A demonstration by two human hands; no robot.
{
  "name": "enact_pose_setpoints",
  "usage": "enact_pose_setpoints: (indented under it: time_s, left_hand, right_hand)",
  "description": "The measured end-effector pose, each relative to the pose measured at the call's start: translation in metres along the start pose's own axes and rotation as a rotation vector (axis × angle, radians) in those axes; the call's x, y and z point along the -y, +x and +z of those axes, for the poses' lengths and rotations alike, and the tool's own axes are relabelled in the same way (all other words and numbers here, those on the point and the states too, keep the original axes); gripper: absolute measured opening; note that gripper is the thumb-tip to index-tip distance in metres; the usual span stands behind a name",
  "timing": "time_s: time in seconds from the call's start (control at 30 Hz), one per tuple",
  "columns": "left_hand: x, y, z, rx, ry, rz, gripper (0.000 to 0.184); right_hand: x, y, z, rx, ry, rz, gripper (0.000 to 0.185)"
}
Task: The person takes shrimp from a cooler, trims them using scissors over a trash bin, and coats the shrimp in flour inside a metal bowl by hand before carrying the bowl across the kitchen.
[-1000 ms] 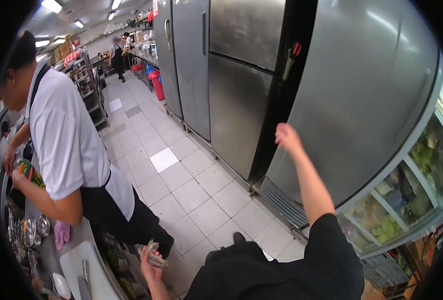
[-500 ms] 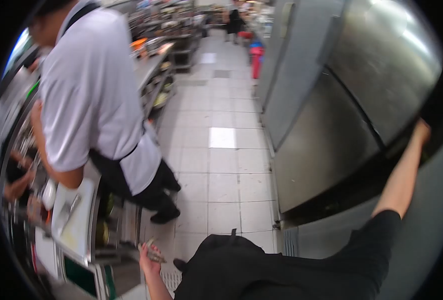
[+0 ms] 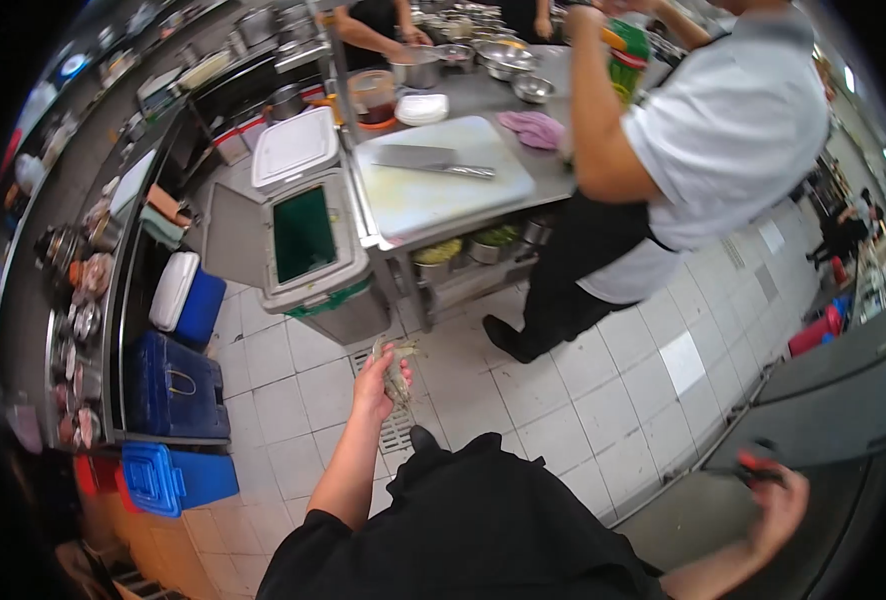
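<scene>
My left hand (image 3: 371, 387) is closed around a few raw, greyish shrimp (image 3: 399, 376), their thin legs and feelers poking out past the fingers. It is held low over the floor in front of the grey bin. At the lower right, my right hand (image 3: 781, 512) grips what look like scissors (image 3: 759, 466) with red and black handles. Motion blurs them, and their blades are hard to make out. Behind that hand stands the steel refrigerator (image 3: 823, 400).
An open grey bin (image 3: 348, 275) with a green inside stands ahead. Beside it, a white cutting board (image 3: 443, 215) carries a cleaver (image 3: 433, 160). A co-worker (image 3: 723, 120) in a white shirt stands at the counter. Blue containers (image 3: 173, 385) line the left.
My view has swung left, bringing the bin and left shelves into sight. My right hand has come away from the refrigerator and now holds the scissors. My left hand still holds the shrimp.
</scene>
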State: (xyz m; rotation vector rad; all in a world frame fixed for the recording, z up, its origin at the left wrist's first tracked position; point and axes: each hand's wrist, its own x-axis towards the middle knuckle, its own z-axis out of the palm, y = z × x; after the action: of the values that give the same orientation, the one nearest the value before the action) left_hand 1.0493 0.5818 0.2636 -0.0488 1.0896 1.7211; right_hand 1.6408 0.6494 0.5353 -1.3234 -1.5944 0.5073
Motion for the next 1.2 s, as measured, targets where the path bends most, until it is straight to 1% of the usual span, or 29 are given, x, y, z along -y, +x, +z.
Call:
enact_pose_setpoints:
  time_s: [0.03,0.1,0.13,0.17,0.23,0.3,0.33,0.37,0.4,0.43,0.47,0.53,0.57,0.6,0.67,0.7,0.73,0.8,0.83,0.87,0.9,0.93,0.97,1.0,1.03,1.07,1.13,1.17,1.2]
  left_hand:
    - [-0.015,-0.004,-0.013,-0.019,-0.015,0.035,0.035]
    - [-0.048,0.001,-0.036,-0.042,-0.029,0.075,0.035]
    - [-0.061,0.001,-0.046,-0.053,-0.056,0.100,0.035]
    - [-0.073,0.004,-0.054,-0.059,-0.081,0.126,0.035]
    - [-0.098,0.011,-0.066,-0.050,-0.077,0.155,0.036]
    - [-0.121,0.018,-0.069,-0.045,-0.069,0.175,0.036]
    - [-0.134,0.020,-0.067,-0.045,-0.070,0.195,0.035]
    - [-0.147,0.026,-0.063,-0.042,-0.074,0.218,0.035]
    - [-0.158,0.033,-0.060,-0.042,-0.075,0.220,0.035]
    - [-0.170,0.043,-0.056,-0.016,-0.079,0.241,0.036]
    - [-0.181,0.053,-0.050,0.008,-0.084,0.262,0.037]
    - [-0.203,0.079,-0.032,-0.023,-0.065,0.270,0.038]
    - [-0.213,0.097,-0.025,-0.006,-0.046,0.287,0.037]
    - [-0.222,0.115,-0.016,0.008,-0.026,0.301,0.037]
    - [-0.239,0.157,0.007,0.031,-0.024,0.310,0.035]
    - [-0.248,0.182,0.023,0.043,-0.013,0.300,0.033]
    - [-0.254,0.205,0.037,0.048,0.003,0.278,0.032]
    - [-0.260,0.262,0.065,0.098,0.067,0.221,0.031]
    - [-0.264,0.283,0.089,0.069,0.122,0.189,0.028]
    - [-0.260,0.315,0.099,0.114,0.138,0.183,0.029]
    - [-0.258,0.338,0.113,0.106,0.275,0.206,0.031]
    - [-0.256,0.358,0.123,0.096,0.413,0.224,0.033]
    - [-0.252,0.379,0.124,0.087,0.414,0.208,0.033]
    - [-0.247,0.396,0.124,-0.016,0.832,0.503,0.034]
    - [-0.243,0.409,0.121,-0.117,1.247,0.802,0.036]
    - [-0.246,0.411,0.123,-0.117,1.248,0.790,0.036]
    - [-0.260,0.407,0.125,0.005,1.245,0.859,0.038]
    - [-0.266,0.412,0.122,0.006,1.246,0.854,0.038]
    - [-0.273,0.418,0.118,-0.032,1.338,0.884,0.038]
  right_hand:
    - [0.015,0.004,0.068,0.200,0.049,0.129,0.020]
    - [0.024,0.015,0.199,0.563,0.162,0.140,0.012]
    - [0.038,0.020,0.260,0.678,0.119,0.149,0.013]
    - [0.042,0.025,0.314,0.749,0.183,0.002,0.015]
    - [0.071,0.040,0.398,0.868,0.275,-0.118,0.016]
    - [0.098,0.064,0.470,0.874,0.264,-0.383,0.021]
    - [0.102,0.077,0.509,0.785,0.272,-0.597,0.023]
    - [0.121,0.089,0.536,0.711,0.256,-0.744,0.025]
    - [0.124,0.104,0.569,0.657,0.251,-0.852,0.027]
    - [0.115,0.118,0.605,0.594,0.231,-0.922,0.024]
    - [0.108,0.134,0.632,0.597,0.232,-0.925,0.024]
    - [0.094,0.164,0.676,0.592,0.094,-1.073,0.022]
    - [0.087,0.173,0.691,0.595,0.056,-1.079,0.014]
    - [0.068,0.184,0.709,0.601,0.062,-1.078,0.014]
    - [0.033,0.201,0.737,0.817,-0.061,-1.102,0.015]
    - [0.031,0.200,0.734,0.746,-0.079,-1.146,0.017]
    - [0.029,0.196,0.735,0.756,-0.071,-1.135,0.017]
    - [0.027,0.194,0.739,0.761,-0.180,-0.910,0.026]
    - [0.033,0.193,0.743,0.768,-0.180,-0.908,0.026]
    - [0.042,0.189,0.749,0.719,-0.257,-0.796,0.034]
    - [0.052,0.188,0.756,0.673,-0.333,-0.680,0.043]
    - [0.062,0.189,0.763,0.687,-0.335,-0.672,0.043]
    - [0.073,0.190,0.768,0.735,-0.447,-0.595,0.049]
    - [0.076,0.190,0.773,0.783,-0.560,-0.517,0.055]
    - [0.071,0.191,0.780,0.798,-0.545,-0.493,0.064]
    - [0.072,0.194,0.783,0.808,-0.548,-0.487,0.064]
    - [0.080,0.197,0.784,0.859,-0.581,-0.303,0.068]
    - [0.076,0.201,0.786,0.863,-0.583,-0.300,0.068]
    - [0.068,0.205,0.786,0.857,-0.540,-0.281,0.071]
